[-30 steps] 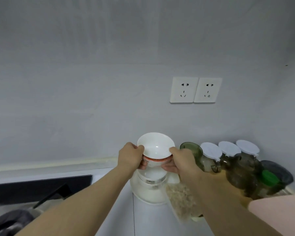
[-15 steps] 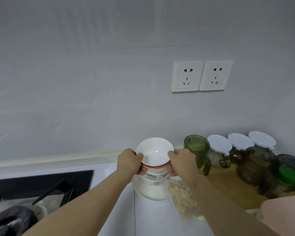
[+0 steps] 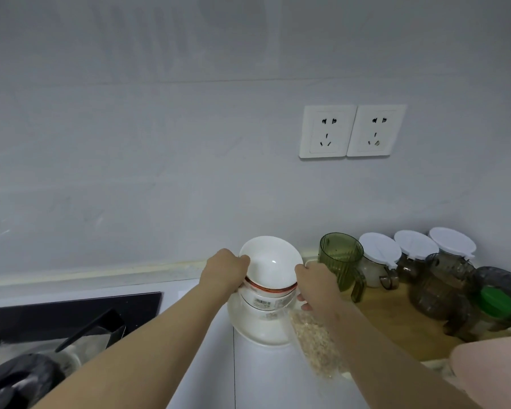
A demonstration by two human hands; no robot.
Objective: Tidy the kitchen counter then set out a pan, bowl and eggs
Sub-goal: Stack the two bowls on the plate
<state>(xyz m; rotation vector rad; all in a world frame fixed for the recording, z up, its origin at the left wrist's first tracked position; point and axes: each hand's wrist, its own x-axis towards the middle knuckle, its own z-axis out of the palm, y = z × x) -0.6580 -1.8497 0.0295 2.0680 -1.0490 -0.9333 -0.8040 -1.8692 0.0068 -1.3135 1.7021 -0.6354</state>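
Observation:
A small white bowl (image 3: pixel 270 265) with a red band under its rim sits on top of a stack of white bowls (image 3: pixel 261 320) against the back wall. My left hand (image 3: pixel 224 274) grips the top bowl's left rim, thumb on the edge. My right hand (image 3: pixel 316 283) grips its right rim, fingers curled below. A barcode sticker shows on the bowl just beneath. A dark pan (image 3: pixel 18 379) lies on the black hob at the lower left. No eggs are in view.
A green plastic mug (image 3: pixel 341 261) stands right of the bowls on a wooden board (image 3: pixel 401 329), beside three white-lidded jars (image 3: pixel 379 261) and a dark glass jug (image 3: pixel 443 287). A bag of oats (image 3: pixel 316 346) lies in front. Two wall sockets (image 3: pixel 351 131) sit above.
The top bowl has come down from raised above the stack to resting on it, both hands still on its rim. The view has tilted, shifting everything lower in frame.

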